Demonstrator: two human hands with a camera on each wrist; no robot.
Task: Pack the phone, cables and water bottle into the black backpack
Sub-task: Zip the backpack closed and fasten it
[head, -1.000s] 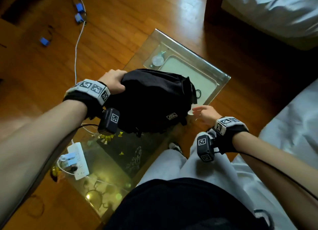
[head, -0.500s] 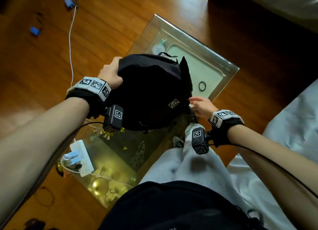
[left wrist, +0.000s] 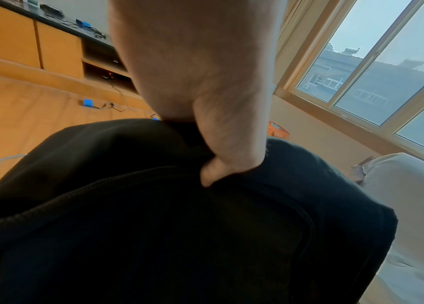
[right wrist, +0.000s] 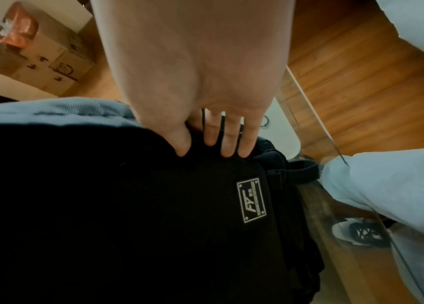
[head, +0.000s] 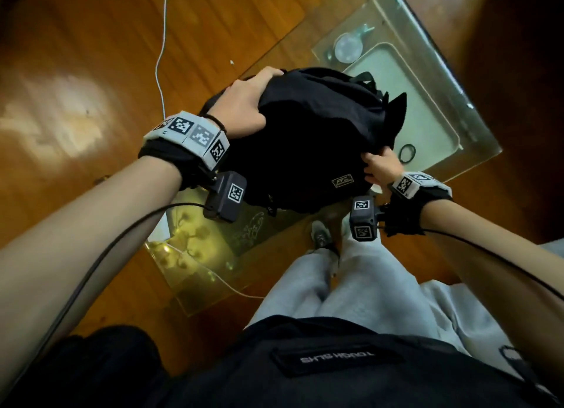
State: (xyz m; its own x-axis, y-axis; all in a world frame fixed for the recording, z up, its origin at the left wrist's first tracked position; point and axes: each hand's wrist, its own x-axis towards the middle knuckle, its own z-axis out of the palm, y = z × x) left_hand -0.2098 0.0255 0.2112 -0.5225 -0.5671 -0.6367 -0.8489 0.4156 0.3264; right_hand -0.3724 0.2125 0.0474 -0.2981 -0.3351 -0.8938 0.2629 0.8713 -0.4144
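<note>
The black backpack [head: 305, 139] sits on the glass table [head: 476, 126], with its logo patch [right wrist: 252, 202] facing me. My left hand [head: 244, 105] grips the fabric at its upper left; in the left wrist view the thumb [left wrist: 213, 172] digs into the cloth beside the zipper [left wrist: 88, 189]. My right hand [head: 378, 166] grips the backpack's right edge, with its fingers [right wrist: 229, 142] curled into the fabric above the patch. No phone or water bottle shows in any view.
A pale tray [head: 427, 108], a black hair tie [head: 407, 153] and a clear round lid [head: 348, 47] lie on the far part of the table. A white cable [head: 161, 56] runs over the wooden floor. My grey-trousered legs [head: 351, 285] stand against the table's near edge.
My right hand, open beside the backpack a second ago, has come in and taken hold of its right edge. The left hand keeps its grip. My head has moved closer over the table.
</note>
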